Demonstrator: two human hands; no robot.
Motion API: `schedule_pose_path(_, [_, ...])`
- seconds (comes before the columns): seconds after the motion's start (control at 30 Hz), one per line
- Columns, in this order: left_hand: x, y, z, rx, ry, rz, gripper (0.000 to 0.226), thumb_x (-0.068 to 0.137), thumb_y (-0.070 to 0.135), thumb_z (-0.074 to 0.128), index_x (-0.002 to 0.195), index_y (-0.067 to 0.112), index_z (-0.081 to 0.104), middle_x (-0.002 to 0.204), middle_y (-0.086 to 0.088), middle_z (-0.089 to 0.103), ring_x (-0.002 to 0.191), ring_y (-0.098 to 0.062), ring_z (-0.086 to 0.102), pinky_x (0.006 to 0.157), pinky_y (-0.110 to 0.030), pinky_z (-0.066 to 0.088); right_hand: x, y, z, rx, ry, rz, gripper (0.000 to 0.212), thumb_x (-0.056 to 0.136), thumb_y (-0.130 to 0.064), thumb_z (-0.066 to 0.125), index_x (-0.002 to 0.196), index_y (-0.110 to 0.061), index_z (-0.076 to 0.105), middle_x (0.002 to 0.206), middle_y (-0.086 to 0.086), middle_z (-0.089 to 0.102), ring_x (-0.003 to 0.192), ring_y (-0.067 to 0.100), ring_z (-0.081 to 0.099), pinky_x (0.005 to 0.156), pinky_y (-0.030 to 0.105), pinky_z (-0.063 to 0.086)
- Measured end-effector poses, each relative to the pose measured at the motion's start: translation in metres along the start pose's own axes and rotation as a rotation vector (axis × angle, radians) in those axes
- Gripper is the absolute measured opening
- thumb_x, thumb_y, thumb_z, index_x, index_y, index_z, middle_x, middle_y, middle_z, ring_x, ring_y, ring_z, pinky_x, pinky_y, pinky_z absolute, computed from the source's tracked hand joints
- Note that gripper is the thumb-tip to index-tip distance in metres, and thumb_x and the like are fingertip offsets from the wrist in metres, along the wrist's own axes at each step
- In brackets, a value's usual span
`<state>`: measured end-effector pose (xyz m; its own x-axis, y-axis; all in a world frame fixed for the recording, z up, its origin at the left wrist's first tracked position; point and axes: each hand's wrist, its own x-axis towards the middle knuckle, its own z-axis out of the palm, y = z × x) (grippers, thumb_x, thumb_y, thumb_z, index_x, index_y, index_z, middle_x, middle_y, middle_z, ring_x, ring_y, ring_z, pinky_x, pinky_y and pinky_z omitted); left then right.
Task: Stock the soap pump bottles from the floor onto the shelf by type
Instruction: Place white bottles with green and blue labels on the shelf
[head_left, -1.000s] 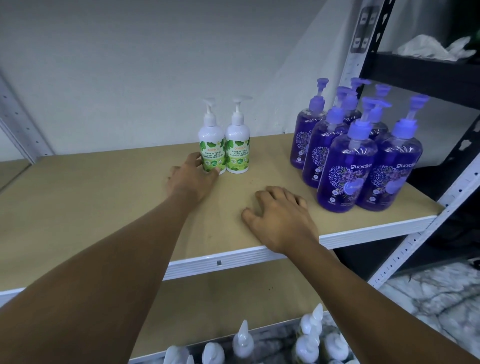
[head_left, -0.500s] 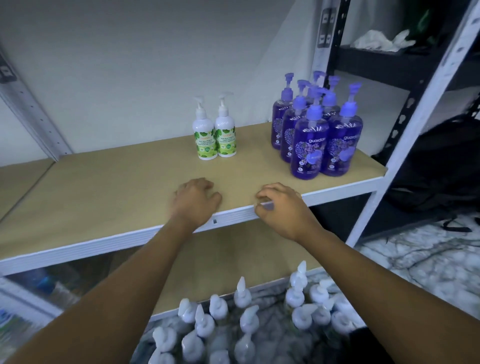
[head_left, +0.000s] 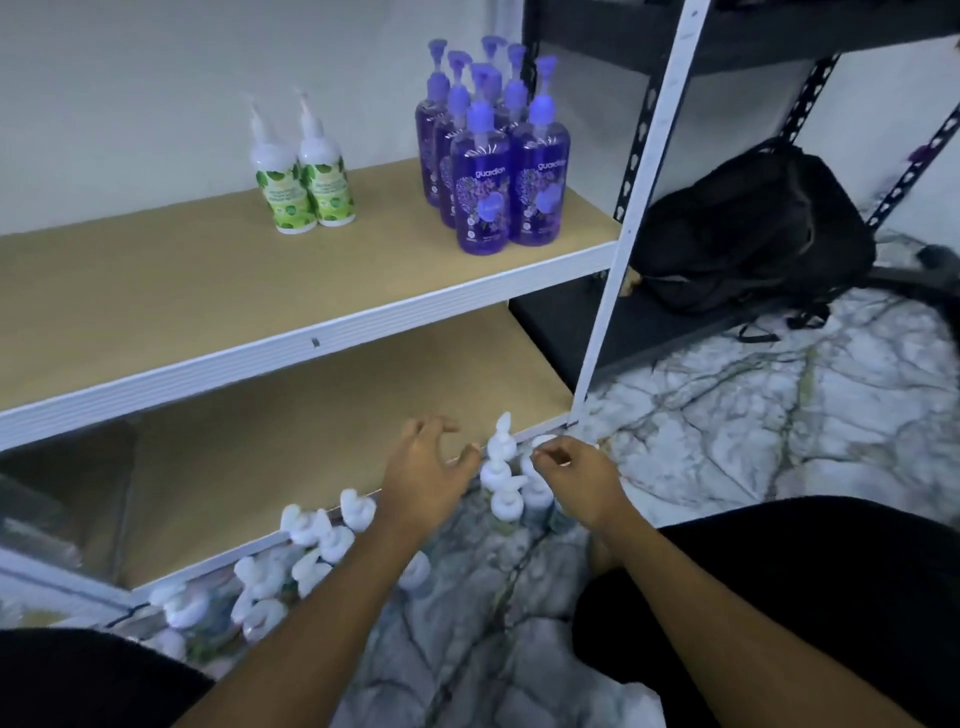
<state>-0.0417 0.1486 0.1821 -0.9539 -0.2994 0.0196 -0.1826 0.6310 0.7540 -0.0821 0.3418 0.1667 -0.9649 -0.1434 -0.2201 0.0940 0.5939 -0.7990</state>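
Observation:
Two white bottles with green labels (head_left: 306, 176) stand side by side on the tan middle shelf (head_left: 156, 291). To their right on that shelf is a tight group of several purple pump bottles (head_left: 488, 171). On the marble floor, along the bottom shelf's front edge, stand several white-pump bottles: a left cluster (head_left: 311, 535) and a right cluster (head_left: 501, 467). My left hand (head_left: 426, 467) hovers open, fingers spread, just left of the right cluster. My right hand (head_left: 571, 478) has its fingertips pinched on the pump head of a bottle in that cluster.
A white upright post (head_left: 623, 234) marks the shelf's right end. Beyond it a black backpack (head_left: 753, 223) lies on a dark low shelf. The bottom shelf board (head_left: 311, 415) is bare. Marble floor (head_left: 779, 415) stretches right. My dark-clothed knees (head_left: 779, 597) flank the lower frame.
Both hands left the middle shelf's edge and dropped to the floor bottles. The view tilted down. My right hand closed on a pump head.

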Motion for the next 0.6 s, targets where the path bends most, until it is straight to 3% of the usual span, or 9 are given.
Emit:
schedule_pose_path(0.07, [-0.009, -0.009, 0.027, -0.052, -0.074, -0.063, 0.032, 0.086, 0.030, 0.072, 0.113, 0.015, 0.067, 0.117, 0.003, 0.059, 0.099, -0.011, 0.058, 0.085, -0.015, 0.039, 0.002, 0.035, 0.009, -0.038, -0.050, 0.109, 0.028, 0.095, -0.032, 0.059, 0.090, -0.007, 0.069, 0.090, 0.009, 0.071, 0.086, 0.020, 0.062, 0.072, 0.031, 0.043])
schedule_pose_path(0.13, [-0.013, -0.020, 0.051, -0.112, -0.165, -0.127, 0.025, 0.087, 0.023, 0.074, 0.108, 0.015, 0.064, 0.110, 0.004, 0.060, 0.095, -0.010, 0.060, 0.078, -0.010, 0.040, 0.011, 0.080, 0.023, -0.137, -0.106, 0.240, 0.036, 0.087, -0.052, 0.055, 0.085, -0.018, 0.068, 0.091, 0.010, 0.069, 0.088, 0.026, 0.065, 0.081, 0.037, 0.053])
schedule_pose_path(0.23, [-0.014, -0.041, 0.083, -0.107, -0.264, -0.229, 0.024, 0.087, 0.024, 0.075, 0.102, 0.016, 0.058, 0.100, 0.003, 0.063, 0.089, -0.012, 0.062, 0.073, -0.016, 0.043, 0.039, 0.162, 0.051, -0.315, -0.069, 0.411, 0.056, 0.064, -0.080, 0.034, 0.078, -0.036, 0.066, 0.105, 0.008, 0.065, 0.100, 0.032, 0.062, 0.092, 0.047, 0.051])
schedule_pose_path(0.37, [-0.008, -0.062, 0.119, -0.094, -0.311, -0.345, 0.030, 0.086, 0.021, 0.077, 0.099, 0.017, 0.050, 0.093, 0.003, 0.057, 0.094, -0.020, 0.057, 0.080, -0.030, 0.045, 0.052, 0.182, 0.066, -0.400, 0.023, 0.499, 0.087, 0.048, -0.080, 0.036, 0.106, -0.023, 0.066, 0.114, 0.005, 0.060, 0.109, 0.033, 0.060, 0.094, 0.044, 0.048])
schedule_pose_path(0.5, [0.006, -0.080, 0.147, -0.090, -0.344, -0.374, 0.037, 0.085, 0.012, 0.078, 0.092, 0.025, 0.044, 0.084, 0.020, 0.047, 0.079, -0.008, 0.053, 0.074, -0.023, 0.039, 0.071, 0.194, 0.079, -0.512, 0.092, 0.539, 0.096, 0.048, -0.082, 0.032, 0.113, -0.016, 0.059, 0.111, 0.007, 0.063, 0.102, 0.033, 0.062, 0.088, 0.044, 0.049])
schedule_pose_path(0.6, [0.019, -0.092, 0.164, -0.071, -0.335, -0.358, 0.040, 0.079, 0.018, 0.083, 0.092, 0.030, 0.047, 0.089, 0.015, 0.057, 0.089, -0.015, 0.061, 0.074, -0.025, 0.043, 0.081, 0.200, 0.088, -0.554, 0.166, 0.519, 0.088, 0.050, -0.082, 0.036, 0.107, -0.018, 0.059, 0.104, 0.005, 0.065, 0.097, 0.032, 0.064, 0.083, 0.043, 0.049])
